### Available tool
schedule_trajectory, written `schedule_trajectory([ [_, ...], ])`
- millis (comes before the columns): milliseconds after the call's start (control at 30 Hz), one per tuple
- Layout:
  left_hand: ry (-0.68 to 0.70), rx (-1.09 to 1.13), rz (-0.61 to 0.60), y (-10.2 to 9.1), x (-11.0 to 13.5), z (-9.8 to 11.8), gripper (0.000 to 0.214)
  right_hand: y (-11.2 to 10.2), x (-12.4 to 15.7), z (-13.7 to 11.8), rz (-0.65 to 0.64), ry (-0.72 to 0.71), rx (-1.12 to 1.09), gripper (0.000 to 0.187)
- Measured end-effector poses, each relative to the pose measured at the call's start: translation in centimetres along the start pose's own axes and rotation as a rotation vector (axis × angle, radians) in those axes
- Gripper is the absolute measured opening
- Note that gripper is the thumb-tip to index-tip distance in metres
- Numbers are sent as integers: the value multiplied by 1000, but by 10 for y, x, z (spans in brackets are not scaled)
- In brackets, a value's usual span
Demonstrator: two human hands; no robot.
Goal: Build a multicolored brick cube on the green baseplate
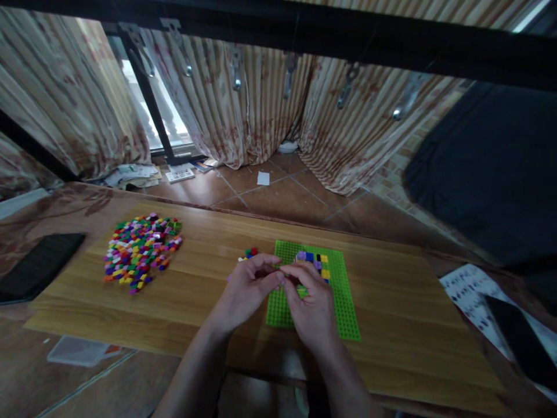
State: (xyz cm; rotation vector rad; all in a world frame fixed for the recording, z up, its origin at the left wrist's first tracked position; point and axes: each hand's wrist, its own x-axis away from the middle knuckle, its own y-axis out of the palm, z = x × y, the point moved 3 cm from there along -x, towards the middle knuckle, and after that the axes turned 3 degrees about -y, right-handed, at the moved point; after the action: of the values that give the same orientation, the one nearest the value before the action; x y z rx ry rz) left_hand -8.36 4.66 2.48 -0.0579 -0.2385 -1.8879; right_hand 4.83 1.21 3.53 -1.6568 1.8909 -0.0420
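Observation:
A green studded baseplate lies on the wooden table, with a few small bricks in purple, blue, black and yellow stuck near its far edge. My left hand and my right hand meet over the plate's left part, fingertips pinched together. Whatever they pinch is too small to make out. A little cluster of loose bricks sits just left of the plate, beyond my left hand.
A big heap of mixed coloured bricks lies at the table's far left. A black flat object rests left of the board. A printed sheet and a dark device are at the right. Curtains and tiled floor lie beyond.

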Motion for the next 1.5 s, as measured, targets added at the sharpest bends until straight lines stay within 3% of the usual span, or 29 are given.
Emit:
schedule_trajectory([
  [100,32,-1,-16,10,-2,0,32,-14,0,3,8,-17,53,16],
  [200,135,-95,28,21,-3,2,25,-34,-1,14,101,-4,118,15],
  [300,301,-389,177,29,-1,6,17,-54,-1,30,195,14,191,14],
  [467,493,-814,321,44,3,7,19,-61,3,47,154,69,222,13],
  [800,437,-983,352,65,-4,-7,20,-55,4,54,189,224,124,16],
  [1033,436,-988,376,67,-3,-9,21,-51,5,56,243,312,-41,19],
  [1500,458,-955,377,69,-1,-10,23,-41,1,62,392,471,-158,33],
])
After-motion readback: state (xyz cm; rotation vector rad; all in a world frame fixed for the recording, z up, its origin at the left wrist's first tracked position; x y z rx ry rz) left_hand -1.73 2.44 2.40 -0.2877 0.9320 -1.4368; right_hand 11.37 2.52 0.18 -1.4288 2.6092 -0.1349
